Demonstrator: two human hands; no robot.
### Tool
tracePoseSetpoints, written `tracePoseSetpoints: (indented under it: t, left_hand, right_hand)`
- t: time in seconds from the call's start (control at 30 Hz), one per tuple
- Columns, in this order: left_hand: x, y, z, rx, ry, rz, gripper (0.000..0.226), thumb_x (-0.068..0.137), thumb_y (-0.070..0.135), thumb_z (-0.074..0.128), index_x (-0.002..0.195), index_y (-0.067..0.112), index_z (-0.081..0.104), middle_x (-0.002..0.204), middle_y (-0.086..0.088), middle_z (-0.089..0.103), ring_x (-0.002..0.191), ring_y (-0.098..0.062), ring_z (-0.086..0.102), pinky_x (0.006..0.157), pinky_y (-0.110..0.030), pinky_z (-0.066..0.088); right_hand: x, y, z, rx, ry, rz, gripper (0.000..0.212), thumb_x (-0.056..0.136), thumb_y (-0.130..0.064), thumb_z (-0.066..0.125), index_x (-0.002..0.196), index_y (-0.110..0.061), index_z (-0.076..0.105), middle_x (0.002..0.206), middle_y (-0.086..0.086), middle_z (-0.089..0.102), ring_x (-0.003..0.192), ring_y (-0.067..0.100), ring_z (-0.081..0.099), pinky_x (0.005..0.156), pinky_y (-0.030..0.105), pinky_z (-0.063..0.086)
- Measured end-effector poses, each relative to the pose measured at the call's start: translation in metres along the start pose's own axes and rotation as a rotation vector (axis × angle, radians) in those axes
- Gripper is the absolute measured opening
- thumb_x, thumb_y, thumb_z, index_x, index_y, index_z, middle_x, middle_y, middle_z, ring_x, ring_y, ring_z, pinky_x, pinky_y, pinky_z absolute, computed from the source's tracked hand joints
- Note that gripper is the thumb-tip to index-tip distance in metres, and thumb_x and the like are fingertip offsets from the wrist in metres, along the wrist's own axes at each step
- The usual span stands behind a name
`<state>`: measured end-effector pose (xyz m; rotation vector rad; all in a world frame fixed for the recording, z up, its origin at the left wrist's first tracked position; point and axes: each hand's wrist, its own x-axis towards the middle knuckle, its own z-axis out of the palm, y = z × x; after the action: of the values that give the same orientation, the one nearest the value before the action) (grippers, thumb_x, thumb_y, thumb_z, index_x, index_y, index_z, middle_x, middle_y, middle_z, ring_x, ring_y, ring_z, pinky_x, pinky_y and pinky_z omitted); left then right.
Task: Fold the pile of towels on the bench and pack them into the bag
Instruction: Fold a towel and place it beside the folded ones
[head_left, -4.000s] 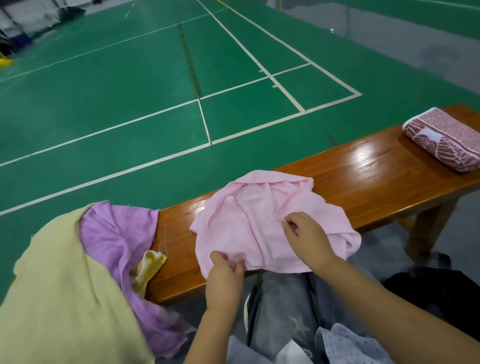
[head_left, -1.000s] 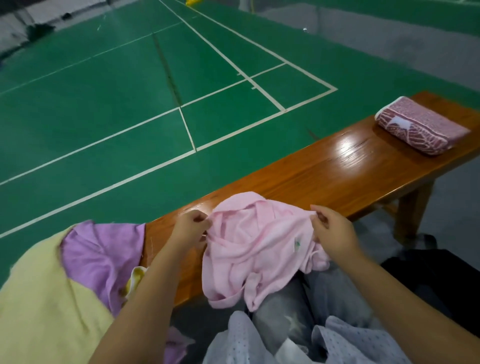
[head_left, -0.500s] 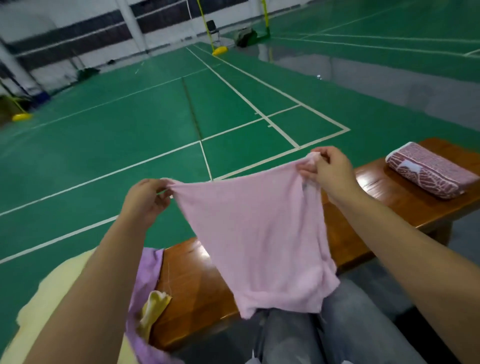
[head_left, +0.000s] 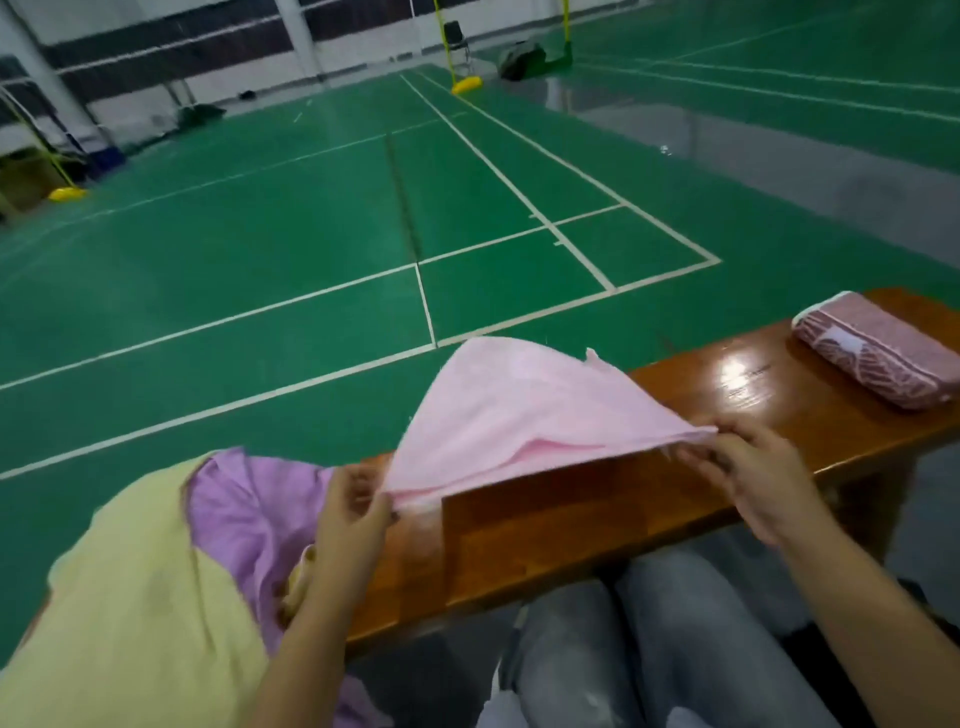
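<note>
The wooden bench (head_left: 597, 525) is glossy brown, running from lower left to upper right beside a green court floor (head_left: 260, 249) marked with white lines. On its right end lies a folded maroon patterned towel (head_left: 878, 348). On its left end rests a loose pile: a purple towel (head_left: 244, 509) partly covered by a yellow towel (head_left: 135, 613).

The pink towel (head_left: 524, 415) is motion-blurred and hides the counter (head_left: 623, 499) surface beneath it. Left of it, the yellow towel (head_left: 130, 613) runs off the frame's edge and covers part of the purple towel (head_left: 249, 509). The folded maroon towel (head_left: 878, 348) is clipped at the right edge.
</note>
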<state>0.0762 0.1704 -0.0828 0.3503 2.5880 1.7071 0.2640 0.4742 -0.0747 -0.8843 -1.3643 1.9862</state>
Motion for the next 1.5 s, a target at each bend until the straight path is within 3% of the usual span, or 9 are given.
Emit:
tracePoseSetpoints:
  t: [0.23,0.4,0.47,0.63,0.83,1.0,1.13,1.27,1.5]
  left_hand:
    - [-0.046,-0.079,0.008,0.535,-0.268,0.001,0.013,0.087,0.015,0.067,0.084,0.026,0.062,0.092,0.004,0.058,0.084,-0.009,0.055,0.067,-0.01,0.035]
    - [-0.04,-0.067,0.002,0.422,-0.277,0.034,0.014,0.085,0.016,0.07,0.077,0.022,0.06,0.088,0.002,0.057,0.081,-0.01,0.054,0.069,-0.018,0.04]
    - [-0.04,-0.063,-0.004,0.369,-0.298,0.063,0.016,0.084,0.015,0.071,0.076,0.021,0.06,0.091,0.003,0.056,0.084,-0.006,0.053,0.07,-0.015,0.039]
    - [-0.044,-0.065,-0.014,0.603,-0.406,0.346,0.014,0.084,0.016,0.071,0.078,0.024,0.061,0.11,0.023,0.047,0.098,0.003,0.05,0.083,-0.006,0.036]
    - [-0.053,-0.085,-0.002,0.848,-0.614,0.608,0.027,0.07,0.006,0.077,0.083,0.025,0.062,0.108,0.008,0.064,0.092,-0.012,0.061,0.082,-0.017,0.041]
    - [-0.059,-0.094,0.006,0.854,-0.522,0.56,0.048,0.064,0.003,0.083,0.105,0.02,0.065,0.107,0.004,0.065,0.09,-0.013,0.062,0.082,-0.022,0.048]
    - [-0.055,-0.086,0.006,0.781,-0.517,0.438,0.029,0.084,0.006,0.07,0.106,0.024,0.067,0.109,0.012,0.059,0.098,-0.005,0.053,0.088,-0.012,0.039]
    - [-0.047,-0.063,0.001,0.477,-0.489,0.143,0.014,0.093,0.015,0.061,0.094,0.028,0.067,0.097,0.015,0.061,0.092,-0.003,0.056,0.075,-0.01,0.041]
    - [-0.016,-0.008,-0.015,0.169,-0.331,0.06,0.007,0.09,0.022,0.064,0.091,0.026,0.07,0.087,0.006,0.07,0.083,-0.009,0.062,0.072,-0.019,0.045]
  right_hand:
    - [-0.021,0.089,-0.043,-0.238,0.178,0.245,0.007,0.091,0.002,0.056,0.088,0.005,0.062,0.094,0.018,0.062,0.083,0.021,0.061,0.056,0.012,0.054]
    - [-0.017,0.084,-0.046,-0.513,0.228,0.148,0.023,0.089,-0.009,0.063,0.11,0.002,0.064,0.102,0.014,0.066,0.078,0.017,0.06,0.071,0.029,0.048]
    - [-0.019,0.082,-0.049,-0.518,0.248,0.125,0.023,0.089,-0.008,0.064,0.11,0.001,0.064,0.099,0.011,0.063,0.073,0.01,0.056,0.064,0.023,0.043]
    - [-0.02,0.08,-0.058,-0.421,0.226,0.211,0.018,0.088,-0.003,0.064,0.105,-0.001,0.063,0.102,0.013,0.063,0.085,0.02,0.061,0.062,0.019,0.051]
    - [-0.019,0.083,-0.071,-0.445,0.132,0.26,0.013,0.089,-0.007,0.063,0.102,-0.004,0.065,0.083,0.011,0.065,0.072,0.018,0.061,0.05,0.014,0.052]
    - [-0.022,0.076,-0.076,-0.387,0.041,0.262,0.014,0.089,-0.004,0.061,0.102,-0.006,0.065,0.09,0.012,0.066,0.08,0.021,0.063,0.064,0.023,0.056]
    - [-0.021,0.069,-0.082,-0.384,-0.068,0.276,0.031,0.085,0.009,0.06,0.11,-0.008,0.064,0.097,0.012,0.066,0.087,0.021,0.063,0.069,0.021,0.057]
    - [-0.021,0.065,-0.078,-0.468,-0.063,0.202,0.037,0.083,0.011,0.061,0.111,-0.013,0.065,0.105,0.007,0.065,0.098,0.018,0.062,0.087,0.032,0.049]
    - [-0.008,0.015,-0.043,-0.607,-0.026,-0.162,0.016,0.094,-0.021,0.056,0.108,-0.022,0.063,0.093,-0.01,0.062,0.088,0.003,0.056,0.068,0.019,0.042]
